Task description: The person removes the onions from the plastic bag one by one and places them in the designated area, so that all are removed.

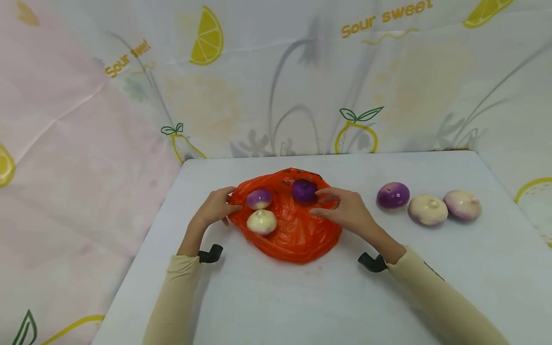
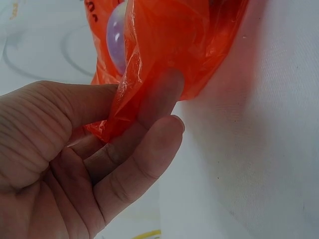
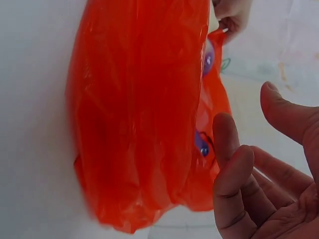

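Note:
A red plastic bag (image 1: pixel 297 235) lies spread with its mouth up on the white table. Inside sit a purple-and-white bulb (image 1: pixel 259 199), a cream bulb (image 1: pixel 261 222) and a deep purple bulb (image 1: pixel 304 191), all glossy and onion- or turnip-like. My left hand (image 1: pixel 217 207) pinches the bag's left rim between thumb and fingers; the left wrist view shows the thin film (image 2: pixel 149 64) between them. Over the bag's right side, my right hand (image 1: pixel 345 209) is held beside the deep purple bulb. In the right wrist view its fingers (image 3: pixel 232 181) and thumb are apart, holding nothing.
To the right of the bag, a purple bulb (image 1: pixel 393 195), a cream bulb (image 1: pixel 428 210) and a pale pinkish bulb (image 1: pixel 462 205) sit close together on the white table (image 1: pixel 276 306). A lemon-printed cloth (image 1: pixel 258 96) hangs behind the table's back edge.

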`<state>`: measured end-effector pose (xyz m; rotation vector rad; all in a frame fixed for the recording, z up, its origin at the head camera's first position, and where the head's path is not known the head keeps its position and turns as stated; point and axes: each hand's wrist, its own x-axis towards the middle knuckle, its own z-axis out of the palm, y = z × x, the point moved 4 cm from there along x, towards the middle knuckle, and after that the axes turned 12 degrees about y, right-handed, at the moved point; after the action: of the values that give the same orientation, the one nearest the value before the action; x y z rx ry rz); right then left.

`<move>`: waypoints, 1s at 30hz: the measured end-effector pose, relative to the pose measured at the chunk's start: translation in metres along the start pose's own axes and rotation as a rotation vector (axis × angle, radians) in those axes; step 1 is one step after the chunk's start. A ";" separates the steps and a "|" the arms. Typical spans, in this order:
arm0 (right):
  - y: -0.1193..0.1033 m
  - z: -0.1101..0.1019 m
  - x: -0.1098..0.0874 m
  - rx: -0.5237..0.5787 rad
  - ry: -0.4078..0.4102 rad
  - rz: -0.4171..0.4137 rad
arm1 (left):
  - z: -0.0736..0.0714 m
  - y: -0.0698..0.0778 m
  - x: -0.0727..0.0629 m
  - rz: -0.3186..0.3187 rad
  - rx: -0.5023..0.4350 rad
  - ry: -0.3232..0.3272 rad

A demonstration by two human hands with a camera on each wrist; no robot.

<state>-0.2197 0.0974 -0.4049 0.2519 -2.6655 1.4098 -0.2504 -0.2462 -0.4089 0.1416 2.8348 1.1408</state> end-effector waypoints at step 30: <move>-0.029 0.073 0.004 -0.017 -0.124 -0.069 | 0.002 -0.003 0.003 -0.002 -0.001 0.004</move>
<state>-0.2192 0.0206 -0.4218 0.4395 -2.7352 1.3939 -0.2529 -0.2468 -0.4123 0.1373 2.8369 1.1439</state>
